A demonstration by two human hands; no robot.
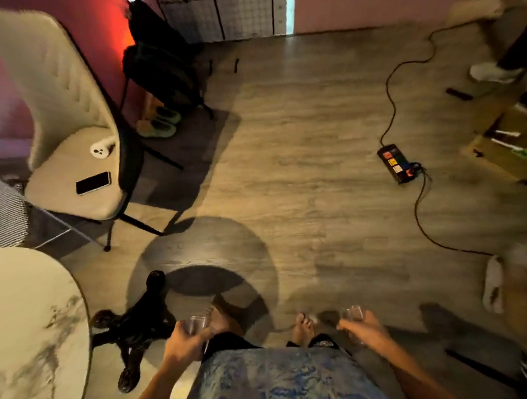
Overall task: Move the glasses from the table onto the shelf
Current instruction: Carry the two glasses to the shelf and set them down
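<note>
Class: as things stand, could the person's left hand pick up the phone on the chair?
Probably not. The left hand already grips a glass, and the phone lies on the chair seat far ahead, beyond the table base.

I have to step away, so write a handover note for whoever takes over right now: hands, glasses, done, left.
Left hand: holds a glass. Right hand: holds a second glass.
Both are off the table, which lies to the left, and are over the floor.
Done: two glasses picked up.
Left: set both on the shelf, not clearly in view. Mind the power strip on the floor.
</note>
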